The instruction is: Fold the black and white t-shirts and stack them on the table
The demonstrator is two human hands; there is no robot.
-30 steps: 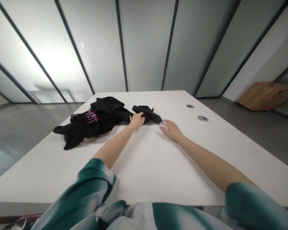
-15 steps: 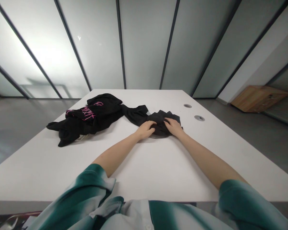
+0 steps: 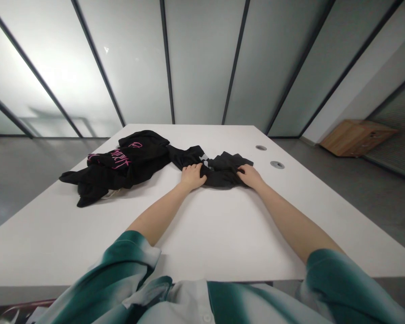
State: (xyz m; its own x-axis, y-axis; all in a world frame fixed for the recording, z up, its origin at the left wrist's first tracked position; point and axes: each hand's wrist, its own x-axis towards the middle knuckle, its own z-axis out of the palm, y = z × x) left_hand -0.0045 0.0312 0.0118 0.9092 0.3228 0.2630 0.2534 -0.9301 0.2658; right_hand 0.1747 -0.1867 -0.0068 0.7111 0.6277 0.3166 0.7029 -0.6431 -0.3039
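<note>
Sleeves (image 3: 131, 252) in teal and white frame the near edge of the white bench (image 3: 205, 238), and bare forearms reach across its surface. The left hand (image 3: 191, 177) lies at the left end of a bunched charcoal cloth (image 3: 224, 176), fingers laid over the material and thumb out to the side. The right hand (image 3: 251, 176) meets the cloth's right end, its fingers bent inward over the fabric. Each grip looks partly closed; the folds hide whether either one pinches the cloth or only presses on it, so I cannot tell.

The cloth rests on the bench between the hands, crumpled, with a pale grey patch (image 3: 204, 158) showing near its left side. Beside that patch, a black fold runs left to a heaped black garment with pink lettering (image 3: 141, 157); whether the pieces are joined is unclear.

The step in hand appears to be two-handed handling of the charcoal cloth, with its creases not yet smoothed. From this position, I judge, a next move calls for an even hold at both ends and slack kept clear of the black garment, since soft fabric could drag its neighbour along.

Farther back to the right, two round grommets (image 3: 277, 164) sit in the bench. A wooden cabinet (image 3: 357, 137) stands beyond, and frosted glass panels (image 3: 202, 58) close off the far side.
</note>
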